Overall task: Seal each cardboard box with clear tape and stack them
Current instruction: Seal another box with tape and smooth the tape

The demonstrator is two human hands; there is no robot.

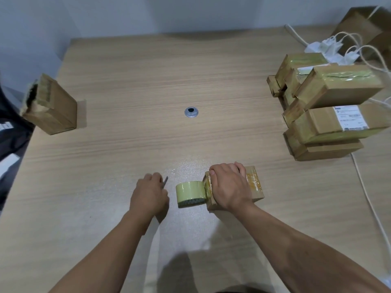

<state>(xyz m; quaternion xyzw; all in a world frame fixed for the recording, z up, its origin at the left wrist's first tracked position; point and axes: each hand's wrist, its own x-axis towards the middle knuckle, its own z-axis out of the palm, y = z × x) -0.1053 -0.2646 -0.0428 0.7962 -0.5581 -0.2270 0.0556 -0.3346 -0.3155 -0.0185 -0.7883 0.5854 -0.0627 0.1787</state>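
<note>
both bare forearms reach in from the bottom edge over the pale wooden table. the left hand sits low on the tabletop, knuckles up. its fingers are curled round a thin grey tool, whose tip pokes out beyond them; what sort of tool it is cannot be told. just to the right, the tape roll of yellowish clear tape touches the left end of the small cardboard box. that box lies flat on the table, near and slightly right of centre, with glossy tape across its top. the right hand grips it from above, fingers hooked over the far edge and thumb at the left end. further out, a round metal grommet is set into the middle of the table. at the left edge a torn-topped box stands upright, well apart from the hands. on the right, a stack of taped boxes is piled unevenly, one of them bearing a white label. behind the stack sits a power strip with white plugs and looping white cables. one more brown box sits in the far right corner, by the wall.
</note>
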